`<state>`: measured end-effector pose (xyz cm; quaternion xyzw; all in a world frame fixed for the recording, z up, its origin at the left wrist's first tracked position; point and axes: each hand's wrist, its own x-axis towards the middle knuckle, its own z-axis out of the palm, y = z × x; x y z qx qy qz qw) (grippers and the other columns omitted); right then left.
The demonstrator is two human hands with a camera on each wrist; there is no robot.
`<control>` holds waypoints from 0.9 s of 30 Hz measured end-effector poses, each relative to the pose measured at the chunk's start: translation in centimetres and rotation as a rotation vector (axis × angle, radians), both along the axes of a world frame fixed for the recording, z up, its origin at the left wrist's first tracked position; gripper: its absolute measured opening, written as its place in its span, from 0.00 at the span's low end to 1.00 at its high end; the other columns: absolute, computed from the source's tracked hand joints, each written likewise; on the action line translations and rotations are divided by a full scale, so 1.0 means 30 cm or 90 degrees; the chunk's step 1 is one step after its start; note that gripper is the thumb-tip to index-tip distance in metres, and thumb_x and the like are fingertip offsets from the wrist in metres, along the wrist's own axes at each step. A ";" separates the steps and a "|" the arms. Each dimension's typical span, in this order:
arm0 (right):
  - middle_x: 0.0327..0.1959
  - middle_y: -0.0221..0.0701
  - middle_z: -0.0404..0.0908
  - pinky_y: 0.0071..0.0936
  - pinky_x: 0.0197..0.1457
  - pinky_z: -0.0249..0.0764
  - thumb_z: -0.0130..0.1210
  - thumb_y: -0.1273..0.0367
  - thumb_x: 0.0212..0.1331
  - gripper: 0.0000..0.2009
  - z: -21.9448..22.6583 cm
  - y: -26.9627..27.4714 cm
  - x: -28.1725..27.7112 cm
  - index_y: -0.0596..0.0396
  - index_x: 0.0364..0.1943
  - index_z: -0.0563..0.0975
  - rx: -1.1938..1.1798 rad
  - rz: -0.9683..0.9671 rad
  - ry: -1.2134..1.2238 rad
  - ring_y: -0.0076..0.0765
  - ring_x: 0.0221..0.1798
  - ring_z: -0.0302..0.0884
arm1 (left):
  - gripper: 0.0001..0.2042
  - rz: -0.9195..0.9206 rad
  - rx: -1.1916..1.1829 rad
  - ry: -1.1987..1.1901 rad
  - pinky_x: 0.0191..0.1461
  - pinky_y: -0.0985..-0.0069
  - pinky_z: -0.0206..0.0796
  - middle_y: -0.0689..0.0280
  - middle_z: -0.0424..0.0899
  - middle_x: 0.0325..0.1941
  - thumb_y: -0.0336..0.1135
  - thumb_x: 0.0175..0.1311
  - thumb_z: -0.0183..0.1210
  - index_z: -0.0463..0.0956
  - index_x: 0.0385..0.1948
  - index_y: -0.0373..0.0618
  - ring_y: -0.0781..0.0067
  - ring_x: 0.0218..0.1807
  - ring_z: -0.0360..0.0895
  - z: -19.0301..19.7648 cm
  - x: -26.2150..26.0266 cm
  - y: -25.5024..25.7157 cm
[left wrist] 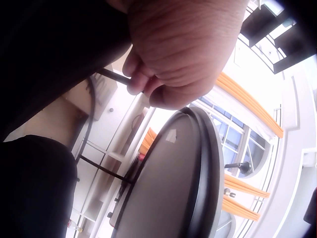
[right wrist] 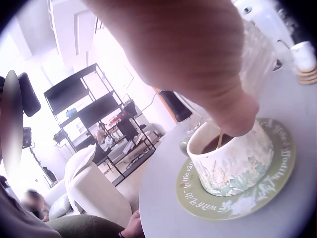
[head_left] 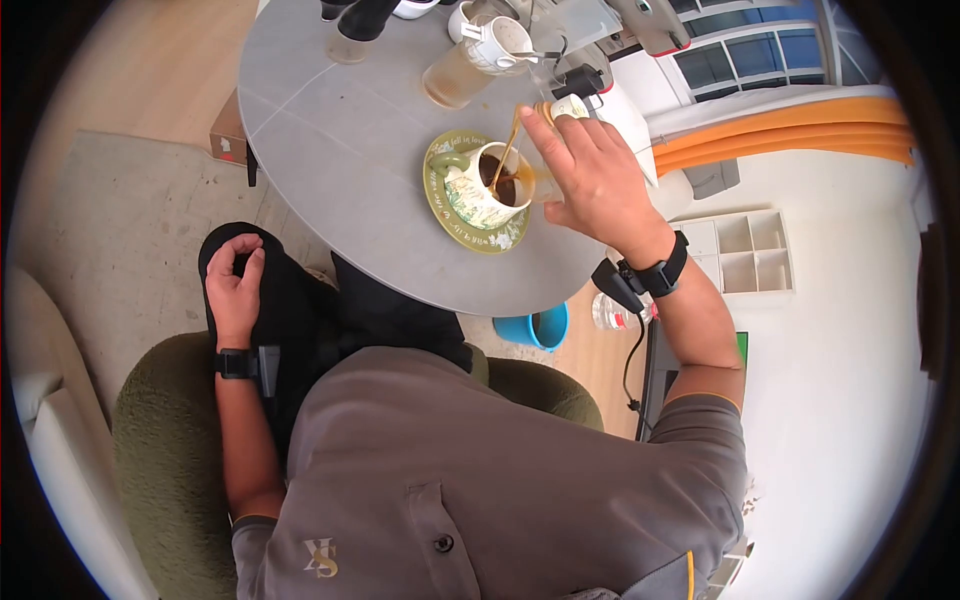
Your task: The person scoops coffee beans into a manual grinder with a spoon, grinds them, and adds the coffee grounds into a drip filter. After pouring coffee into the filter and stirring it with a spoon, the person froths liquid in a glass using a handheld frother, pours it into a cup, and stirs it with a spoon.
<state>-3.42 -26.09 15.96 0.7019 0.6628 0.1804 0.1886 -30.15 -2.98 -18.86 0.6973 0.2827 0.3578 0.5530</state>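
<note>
My right hand point(head_left: 600, 180) reaches over the table, thumb and fingers spread around a clear glass point(right wrist: 258, 62). Below it stands a patterned cup point(head_left: 470, 195) of dark drink on a green saucer point(head_left: 436, 210) with white lettering and flowers. Between the index fingertip and the drink runs a thin golden-brown streak point(head_left: 508, 145); whether it is poured liquid or a slim stirrer I cannot tell. The thumb side hangs close over the cup's rim in the right wrist view. My left hand point(head_left: 235, 285) rests on the dark-trousered thigh, fingers loosely curled, holding nothing.
Toward the back of the round grey table point(head_left: 350, 170) stand a glass jug point(head_left: 450, 82), a white cup point(head_left: 512, 38) and a dark-topped vessel point(head_left: 365, 22). Another white cup point(right wrist: 303, 55) sits on wooden coasters point(right wrist: 307, 77). A blue bin point(head_left: 535, 330) is below the near edge.
</note>
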 end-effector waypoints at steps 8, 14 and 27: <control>0.51 0.39 0.76 0.36 0.49 0.73 0.68 0.73 0.27 0.55 0.008 0.039 -0.028 0.48 0.75 0.63 -0.043 0.067 -0.153 0.44 0.45 0.74 | 0.07 0.015 -0.016 -0.012 0.56 0.70 0.71 0.61 0.88 0.41 0.29 0.65 0.64 0.83 0.42 0.39 0.66 0.46 0.83 0.030 0.002 -0.012; 0.38 0.32 0.73 0.35 0.45 0.70 0.61 0.74 0.46 0.38 0.008 0.040 -0.038 0.49 0.69 0.69 -0.008 0.087 -0.154 0.38 0.40 0.72 | 0.09 -0.013 -0.005 0.010 0.58 0.75 0.72 0.63 0.87 0.45 0.28 0.69 0.61 0.82 0.46 0.35 0.73 0.50 0.82 0.002 -0.002 -0.008; 0.53 0.39 0.80 0.33 0.57 0.76 0.76 0.64 0.40 0.51 -0.182 -0.234 0.173 0.55 0.74 0.62 0.566 -0.267 0.545 0.36 0.54 0.79 | 0.07 0.012 0.016 0.026 0.57 0.69 0.73 0.58 0.89 0.42 0.28 0.66 0.62 0.83 0.42 0.35 0.65 0.47 0.84 0.009 0.001 -0.017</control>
